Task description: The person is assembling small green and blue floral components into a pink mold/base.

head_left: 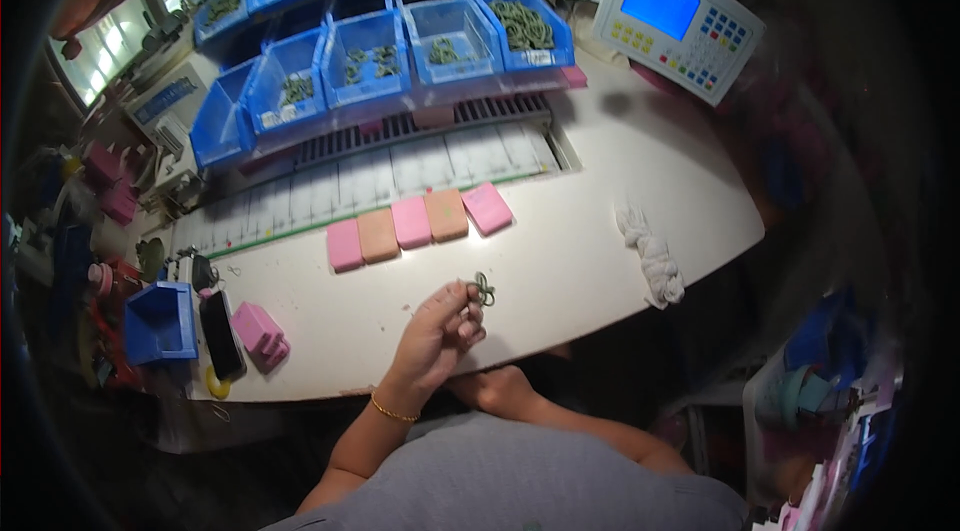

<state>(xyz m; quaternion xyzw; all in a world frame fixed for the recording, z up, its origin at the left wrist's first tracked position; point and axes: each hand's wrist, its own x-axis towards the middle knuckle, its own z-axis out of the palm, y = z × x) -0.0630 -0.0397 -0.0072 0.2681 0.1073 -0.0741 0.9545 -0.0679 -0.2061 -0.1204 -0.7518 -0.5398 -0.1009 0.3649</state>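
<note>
Above the white table, my left hand [437, 331] pinches a small dark green piece of looped, open shape [485, 289] between thumb and fingertips. A gold bracelet circles that wrist. My right hand [500, 392] rests low at the table's front edge, close to my left wrist, with its fingers mostly hidden. Beyond my left hand, a slightly bent row of blocks lies on the table, a pink block [411, 222] among them, alternating with tan ones such as the tan block [446, 216]. None of them is touched by either hand.
Blue bins [366, 55] with green pieces stand in tiers at the back, behind a ruled white strip [400, 171]. A keypad panel with blue screen [680, 21] is back right. A twisted white cloth [653, 259] lies right. Left are a phone [222, 335], pink block [260, 335] and blue bin [160, 323].
</note>
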